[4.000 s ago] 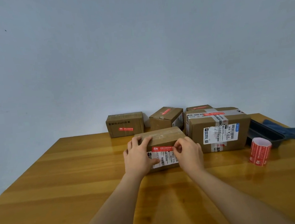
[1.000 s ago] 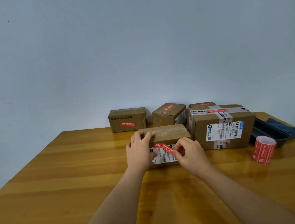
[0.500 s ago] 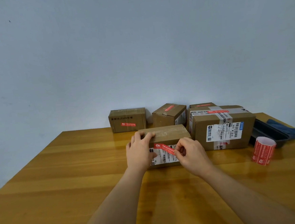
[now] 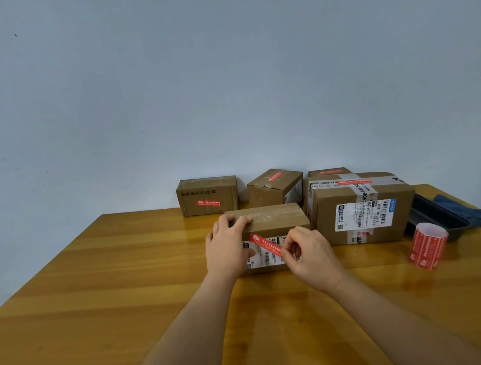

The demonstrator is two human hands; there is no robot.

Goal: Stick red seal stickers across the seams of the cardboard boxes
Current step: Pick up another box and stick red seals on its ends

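Sticker [image 4: 267, 246] runs slanted down the front of the near box [image 4: 268, 223], its upper left end near the top edge, its lower right end pinched between the right hand's [image 4: 308, 253] thumb and fingers. Left hand [image 4: 227, 246] grips the box's left end, fingers curled over the top. Sticker roll [image 4: 427, 245] stands off right on the table [image 4: 111, 279], near a black tray [image 4: 432, 216]; more stickered boxes sit behind.

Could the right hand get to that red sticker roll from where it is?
Probably yes. The roll stands alone on the table, nothing between it and the right hand, though that hand now pinches a sticker.
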